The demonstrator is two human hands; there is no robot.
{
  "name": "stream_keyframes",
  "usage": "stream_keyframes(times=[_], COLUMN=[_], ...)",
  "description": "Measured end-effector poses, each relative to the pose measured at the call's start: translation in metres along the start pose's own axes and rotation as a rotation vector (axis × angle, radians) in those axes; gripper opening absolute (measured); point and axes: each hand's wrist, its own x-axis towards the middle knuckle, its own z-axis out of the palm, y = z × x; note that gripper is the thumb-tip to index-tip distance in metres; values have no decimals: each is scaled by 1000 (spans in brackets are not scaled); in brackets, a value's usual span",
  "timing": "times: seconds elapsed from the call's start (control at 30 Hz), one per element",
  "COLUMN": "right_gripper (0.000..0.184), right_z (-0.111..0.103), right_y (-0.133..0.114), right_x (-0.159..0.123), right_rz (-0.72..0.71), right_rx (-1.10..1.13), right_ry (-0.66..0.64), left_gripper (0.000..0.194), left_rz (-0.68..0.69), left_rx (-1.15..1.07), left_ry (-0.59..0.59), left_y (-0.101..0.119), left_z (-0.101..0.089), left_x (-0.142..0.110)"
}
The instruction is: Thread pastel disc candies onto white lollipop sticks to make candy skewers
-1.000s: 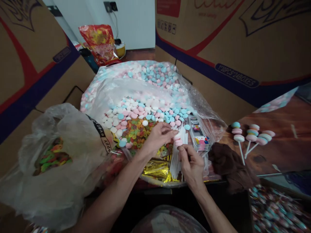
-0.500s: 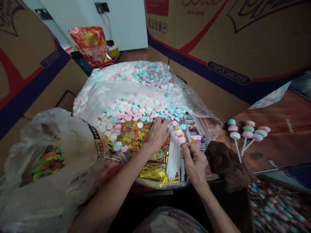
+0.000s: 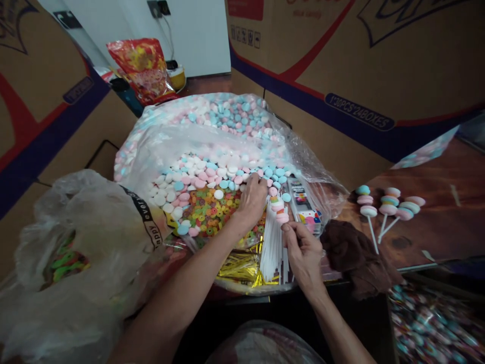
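Pink-and-white candy stack (image 3: 279, 211) sits pinched at the right hand's (image 3: 305, 254) closed fingertips, while the left hand's (image 3: 253, 198) fingers curl down among loose candies (image 3: 204, 177), their grip hidden.

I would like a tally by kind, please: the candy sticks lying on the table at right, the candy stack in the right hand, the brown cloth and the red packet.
Lying candy sticks: 3
Candy stack in the right hand: 1
Brown cloth: 1
Red packet: 1
Total: 6
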Motion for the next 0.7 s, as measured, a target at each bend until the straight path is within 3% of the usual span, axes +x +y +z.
stream_keyframes(times=[0.17, 0.3, 0.43, 0.6, 0.7], right_gripper=[27, 27, 26, 25, 23], right_z=[0, -1, -1, -1, 0], right_y=[1, 0, 1, -4, -10], right_x=[-1, 0, 0, -1, -3], right_rz=[4, -3, -11, -28, -59], right_rx=[8, 5, 7, 30, 0], right_ry=[-4, 3, 12, -48, -106], left_gripper=[23, 29, 35, 23, 29], left_rz=[20, 78, -24, -282, -358], left_rx=[125, 70, -261, -973, -1145], left_ry=[-88, -66, 86, 96, 146], left_y=[5, -3, -19, -36, -39], left_z=[-6, -10, -12, -22, -29], left_x=[-4, -10, -22, -43, -53])
